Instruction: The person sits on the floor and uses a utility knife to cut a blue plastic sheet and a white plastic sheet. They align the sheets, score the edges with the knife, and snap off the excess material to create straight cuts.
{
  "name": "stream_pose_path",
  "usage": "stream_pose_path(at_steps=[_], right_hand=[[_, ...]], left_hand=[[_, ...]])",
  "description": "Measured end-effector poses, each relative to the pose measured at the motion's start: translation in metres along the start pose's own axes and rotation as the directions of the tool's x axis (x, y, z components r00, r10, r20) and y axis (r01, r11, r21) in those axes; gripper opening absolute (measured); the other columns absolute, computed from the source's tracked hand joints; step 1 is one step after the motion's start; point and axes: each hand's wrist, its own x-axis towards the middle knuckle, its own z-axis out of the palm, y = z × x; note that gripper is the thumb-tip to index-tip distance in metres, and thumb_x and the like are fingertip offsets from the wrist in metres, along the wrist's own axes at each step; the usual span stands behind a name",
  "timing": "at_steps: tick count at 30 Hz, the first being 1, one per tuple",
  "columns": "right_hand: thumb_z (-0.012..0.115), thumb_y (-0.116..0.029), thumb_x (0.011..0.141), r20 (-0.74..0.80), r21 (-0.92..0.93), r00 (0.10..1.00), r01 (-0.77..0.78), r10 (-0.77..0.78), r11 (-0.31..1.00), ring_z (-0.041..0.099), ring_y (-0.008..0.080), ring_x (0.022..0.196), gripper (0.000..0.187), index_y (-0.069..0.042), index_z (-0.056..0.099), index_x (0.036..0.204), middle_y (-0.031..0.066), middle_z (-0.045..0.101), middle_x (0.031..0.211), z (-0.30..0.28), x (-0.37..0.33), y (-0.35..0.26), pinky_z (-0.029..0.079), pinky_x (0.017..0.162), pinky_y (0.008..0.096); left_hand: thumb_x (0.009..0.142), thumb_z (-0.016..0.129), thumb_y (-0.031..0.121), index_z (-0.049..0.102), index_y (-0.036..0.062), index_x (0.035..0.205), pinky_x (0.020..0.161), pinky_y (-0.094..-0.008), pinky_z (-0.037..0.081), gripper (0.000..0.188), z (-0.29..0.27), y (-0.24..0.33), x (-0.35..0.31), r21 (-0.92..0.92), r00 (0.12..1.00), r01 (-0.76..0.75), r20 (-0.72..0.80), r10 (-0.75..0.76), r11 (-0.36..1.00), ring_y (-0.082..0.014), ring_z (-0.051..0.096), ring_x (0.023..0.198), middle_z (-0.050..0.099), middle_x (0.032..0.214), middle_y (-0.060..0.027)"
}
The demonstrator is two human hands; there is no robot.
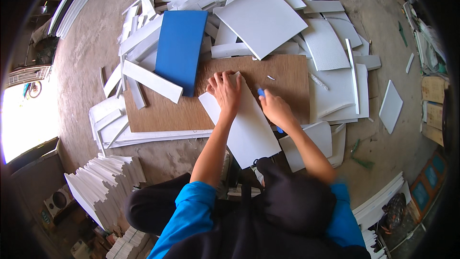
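Note:
A long white foam board lies slanted, its far end on a brown wooden board and its near end by my lap. My left hand presses down on the far end of the foam board, fingers spread. Beside the foam board's right edge, my right hand is closed around what looks like a blue utility knife. Its blade cannot be made out. Another bit of blue shows below my right hand; whether it belongs to the same tool I cannot tell. Small white scraps lie on the wood.
A blue panel and a large white panel rest on a heap of white offcuts beyond the wood. Stacked white pieces stand at the left. A loose white piece lies on the floor at right, near cardboard boxes.

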Motion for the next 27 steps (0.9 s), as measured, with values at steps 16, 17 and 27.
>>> stream_pose_path(at_steps=[16,17,27], right_hand=[[0.071,-0.05,0.068,-0.135,0.568,0.903,0.407,-0.407,0.715,0.053,0.016,0.078,0.074,0.002,0.042,0.113,0.0073,0.055,0.085,-0.053,0.015,-0.068,0.045,0.071,0.0297],[0.072,-0.048,0.068,-0.273,0.505,0.816,0.572,-0.509,0.646,0.053,0.015,0.081,0.074,0.002,0.042,0.115,0.0068,0.055,0.088,-0.06,0.018,-0.083,0.044,0.073,0.0289],[0.055,-0.012,0.087,-0.252,0.746,0.613,0.616,-0.749,0.253,0.037,0.003,0.052,0.019,-0.01,0.04,0.099,-0.0031,0.041,0.073,-0.127,-0.07,-0.228,0.031,0.041,0.0186]], left_hand=[[0.093,0.031,0.02,0.045,0.0029,0.081,0.059,-0.0439,0.036,0.026,-0.108,0.016,0.058,-0.628,0.974,-0.179,-0.004,0.226,0.757,-0.0378,0.046,0.061,0.051,0.066,-0.0174],[0.093,0.03,0.022,0.045,0.0027,0.08,0.06,-0.0431,0.036,0.027,-0.124,0.022,0.068,-0.649,0.971,-0.202,-0.038,0.235,0.733,-0.0377,0.046,0.062,0.051,0.066,-0.0172],[0.096,0.029,0.029,0.043,0.0011,0.079,0.061,-0.0288,0.037,0.035,-0.272,0.025,0.093,-0.824,0.967,-0.237,-0.251,0.045,0.514,-0.0174,0.04,0.062,0.045,0.068,-0.0091]])
